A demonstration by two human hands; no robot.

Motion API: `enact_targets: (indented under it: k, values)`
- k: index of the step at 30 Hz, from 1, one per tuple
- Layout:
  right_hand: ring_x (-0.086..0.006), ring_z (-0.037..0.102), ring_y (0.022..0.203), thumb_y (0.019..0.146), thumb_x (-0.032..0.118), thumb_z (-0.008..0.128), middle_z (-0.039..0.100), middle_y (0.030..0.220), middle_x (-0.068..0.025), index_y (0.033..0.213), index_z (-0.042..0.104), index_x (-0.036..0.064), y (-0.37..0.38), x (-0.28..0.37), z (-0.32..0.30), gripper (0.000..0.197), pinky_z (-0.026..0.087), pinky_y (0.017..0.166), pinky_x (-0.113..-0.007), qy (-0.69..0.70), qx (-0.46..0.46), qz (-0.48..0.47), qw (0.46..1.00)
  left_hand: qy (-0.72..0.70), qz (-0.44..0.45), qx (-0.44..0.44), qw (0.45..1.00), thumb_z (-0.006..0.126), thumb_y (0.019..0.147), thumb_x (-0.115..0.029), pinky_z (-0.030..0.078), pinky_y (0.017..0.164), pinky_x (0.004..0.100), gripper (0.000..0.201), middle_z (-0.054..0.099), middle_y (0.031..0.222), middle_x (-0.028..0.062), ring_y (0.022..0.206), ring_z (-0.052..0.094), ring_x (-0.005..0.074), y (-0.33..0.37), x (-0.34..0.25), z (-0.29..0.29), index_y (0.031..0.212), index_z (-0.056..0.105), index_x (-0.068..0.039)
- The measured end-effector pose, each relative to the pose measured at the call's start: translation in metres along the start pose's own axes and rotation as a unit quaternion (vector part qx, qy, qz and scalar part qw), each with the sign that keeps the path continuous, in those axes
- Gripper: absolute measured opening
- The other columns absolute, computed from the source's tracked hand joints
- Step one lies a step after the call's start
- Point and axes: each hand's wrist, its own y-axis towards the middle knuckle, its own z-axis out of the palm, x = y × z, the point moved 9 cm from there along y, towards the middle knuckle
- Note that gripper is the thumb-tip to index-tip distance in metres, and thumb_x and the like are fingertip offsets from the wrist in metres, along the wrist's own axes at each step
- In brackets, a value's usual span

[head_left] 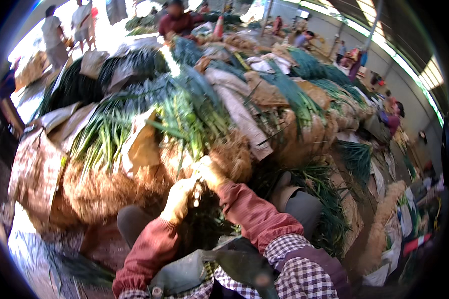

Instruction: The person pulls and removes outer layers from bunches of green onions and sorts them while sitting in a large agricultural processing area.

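My left hand point(177, 198) and my right hand point(210, 173), both in pale yellow gloves, are close together between my knees. Their fingers are closed around the pale lower ends of some green onions point(197, 191). Just beyond, a heap of green onions point(184, 112) has its leaves pointing away and its tan fibrous roots point(97, 192) toward me. The right hand is the farther of the two and touches the heap's root side. How many stalks sit in the fingers is hidden by the gloves.
A brown sheet point(37, 172) wraps the heap's left end, and pale sheets point(242, 112) lie between bundles. Loose leaves point(324, 214) lie by my right knee point(304, 209). Across the heap sits a person in dark red point(177, 22), and an orange cone point(218, 26) stands near.
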Motion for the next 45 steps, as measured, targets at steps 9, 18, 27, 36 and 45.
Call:
enact_targets:
  k: [9, 18, 27, 36, 45]
  values:
    - [-0.0212, 0.056, 0.059, 0.07, 0.015, 0.065, 0.051, 0.062, -0.0084, 0.076, 0.046, 0.0057, 0.007, 0.006, -0.024, 0.022, 0.044, 0.05, -0.034, -0.565, -0.1, -0.148, 0.806, 0.136, -0.002, -0.133, 0.982, 0.051, 0.087, -0.025, 0.029, 0.027, 0.024, 0.023, 0.049, 0.049, 0.0047, 0.029, 0.037, 0.0125, 0.026, 0.031, -0.033, 0.073, 0.051, -0.006]
    - [-0.0081, 0.045, 0.048, 0.086, 0.005, 0.043, 0.05, 0.064, -0.0019, 0.082, 0.047, 0.009, -0.022, -0.031, -0.003, 0.007, 0.036, 0.041, -0.019, 0.043, 0.079, 0.089, 0.992, -0.04, -0.097, -0.082, 0.991, 0.051, 0.087, -0.022, 0.048, 0.047, 0.0305, 0.019, 0.057, 0.067, 0.0035, 0.055, 0.054, 0.0139, 0.041, 0.038, -0.012, 0.083, 0.057, -0.005]
    - [-0.005, 0.033, 0.044, 0.086, 0.018, 0.045, 0.042, 0.06, 0.0041, 0.071, 0.05, 0.0114, -0.042, 0.051, -0.007, 0.017, 0.03, 0.037, -0.019, 0.122, 0.005, 0.061, 0.991, -0.258, -0.062, -0.035, 0.963, 0.047, 0.088, -0.013, 0.046, 0.059, 0.0308, 0.014, 0.056, 0.073, 0.0088, 0.064, 0.054, 0.0205, 0.098, 0.101, -0.093, 0.09, 0.052, 0.0]
    - [-0.0254, 0.059, 0.059, 0.079, 0.028, 0.057, 0.057, 0.065, -0.0094, 0.092, 0.05, 0.0002, -0.184, 0.238, -0.34, 0.031, 0.048, 0.058, -0.041, -0.659, -0.493, 0.011, 0.568, 0.202, 0.186, -0.164, 0.947, 0.061, 0.081, -0.015, 0.031, 0.042, 0.0232, 0.013, 0.044, 0.057, -0.0036, 0.047, 0.037, 0.0053, 0.027, 0.016, -0.047, 0.074, 0.056, -0.006]
    - [-0.0216, 0.049, 0.105, 0.089, 0.032, 0.049, 0.03, 0.136, -0.0149, 0.137, 0.017, 0.0042, -0.052, 0.061, -0.019, 0.065, 0.042, 0.088, -0.03, 0.086, 0.255, -0.034, 0.962, -0.146, -0.043, 0.143, 0.978, 0.049, 0.089, -0.035, 0.027, 0.04, 0.0209, 0.027, 0.045, 0.062, -0.0023, 0.041, 0.029, 0.0076, -0.034, -0.003, 0.088, 0.097, 0.051, -0.009]
